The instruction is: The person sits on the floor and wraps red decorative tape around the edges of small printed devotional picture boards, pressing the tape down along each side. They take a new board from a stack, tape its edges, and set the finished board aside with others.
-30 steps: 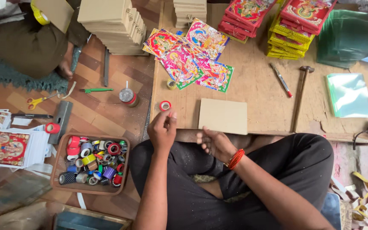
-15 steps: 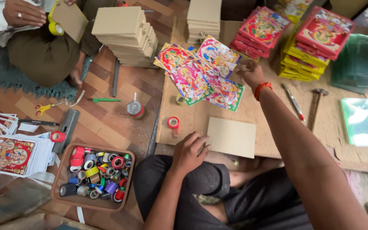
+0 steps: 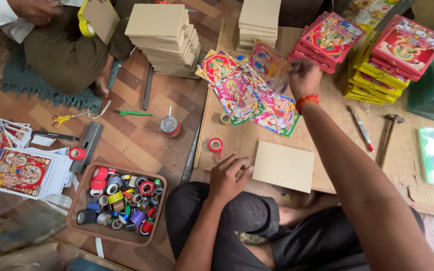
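On the low wooden board (image 3: 327,145) we stretch our right hand (image 3: 303,76) forward, pinching a blurred colourful print (image 3: 268,62) above the spread prints (image 3: 242,93); our left hand (image 3: 228,176), curled loosely and empty, rests touching a plain panel (image 3: 283,165), tape roll (image 3: 215,145) just ahead

Print lifted, board flat on the bench

A colourful printed picture (image 3: 269,62), blurred, was held up and tilted over the loose prints (image 3: 242,95). A plain tan square board (image 3: 283,166) lay flat near the front edge of the bench (image 3: 327,138).
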{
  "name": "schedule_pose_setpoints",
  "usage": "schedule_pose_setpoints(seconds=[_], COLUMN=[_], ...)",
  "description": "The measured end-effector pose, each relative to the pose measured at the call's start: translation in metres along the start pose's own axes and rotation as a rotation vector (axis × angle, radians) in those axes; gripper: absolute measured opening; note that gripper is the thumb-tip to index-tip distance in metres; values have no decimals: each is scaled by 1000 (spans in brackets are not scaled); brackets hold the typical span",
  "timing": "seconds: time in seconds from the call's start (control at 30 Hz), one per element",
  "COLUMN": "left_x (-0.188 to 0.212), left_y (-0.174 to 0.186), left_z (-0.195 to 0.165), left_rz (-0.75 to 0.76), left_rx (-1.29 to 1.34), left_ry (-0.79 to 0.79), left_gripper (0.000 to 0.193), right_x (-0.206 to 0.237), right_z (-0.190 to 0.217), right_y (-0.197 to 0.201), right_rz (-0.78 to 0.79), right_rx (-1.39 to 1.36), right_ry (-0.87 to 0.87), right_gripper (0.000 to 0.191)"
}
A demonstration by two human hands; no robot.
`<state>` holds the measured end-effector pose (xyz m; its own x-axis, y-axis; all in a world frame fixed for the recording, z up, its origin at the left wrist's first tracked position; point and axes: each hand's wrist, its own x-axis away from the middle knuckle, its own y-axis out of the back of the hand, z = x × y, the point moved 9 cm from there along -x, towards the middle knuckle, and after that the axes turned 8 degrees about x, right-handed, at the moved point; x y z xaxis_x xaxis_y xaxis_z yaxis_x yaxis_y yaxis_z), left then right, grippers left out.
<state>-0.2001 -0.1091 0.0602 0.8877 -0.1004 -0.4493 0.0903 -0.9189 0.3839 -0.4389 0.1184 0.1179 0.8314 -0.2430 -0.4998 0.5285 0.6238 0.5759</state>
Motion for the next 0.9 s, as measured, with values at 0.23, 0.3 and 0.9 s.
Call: schedule_pose_setpoints(seconds=[0.23,0.3,0.9], left_x=[9,12,28], left_y=[11,11,-7], left_z=[-17,-22,-39], left_rz=[-95,-104,-102], left_rx=[-22,-18,-47], left_ry=[-2,-11,-44], left_gripper=[17,15,13], right_x=[42,55,179], right_z=[26,3,-68], right_y=[110,137,223], right_rz=[-98,-132,-50], right_rx=[-4,-141,39], right_ry=[438,323,119], right_gripper=[5,5,9])
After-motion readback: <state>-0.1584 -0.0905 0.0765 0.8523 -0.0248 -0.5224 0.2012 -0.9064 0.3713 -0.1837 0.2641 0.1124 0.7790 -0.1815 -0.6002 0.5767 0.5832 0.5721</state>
